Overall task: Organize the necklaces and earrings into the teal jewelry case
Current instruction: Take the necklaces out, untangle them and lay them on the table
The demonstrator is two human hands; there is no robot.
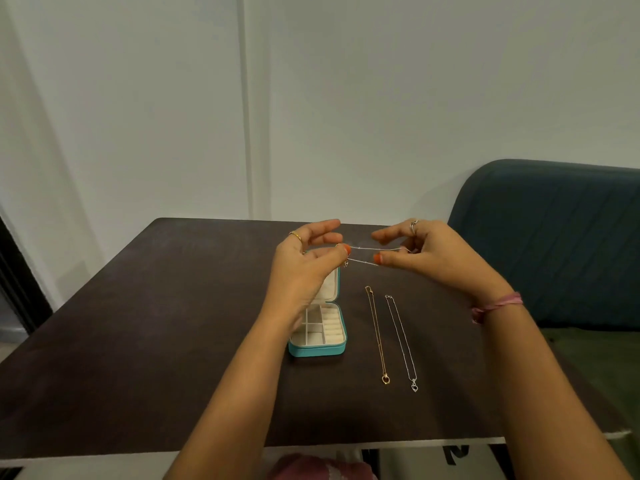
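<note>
Nearest the camera, at the front edge of the dark brown table (138,341), two forearms reach forward, the right one wearing a pink thread bracelet (495,306) at the wrist. Just beyond the edge, two necklaces lie stretched out side by side on the tabletop, apart from each other: a gold necklace (377,336) with a heart pendant at its near end, and to its right a silver necklace (401,341), also ending in a small pendant. Left of the gold one sits the teal jewelry case (317,349), open, its pale compartments and ring rolls showing; its lid stands up behind, partly hidden by the left hand. Farther back, raised above the table, the left hand (304,261) and right hand (426,254) hold a third thin silver chain (363,254) taut between them in two strands. Each hand pinches the chain between thumb and a fingertip, while the other fingers fan out loosely above. A tiny pendant hangs beside the left thumb. Both hands wear rings. Behind the table stand a pale wall and, at right, a dark teal chair back (554,237).
</note>
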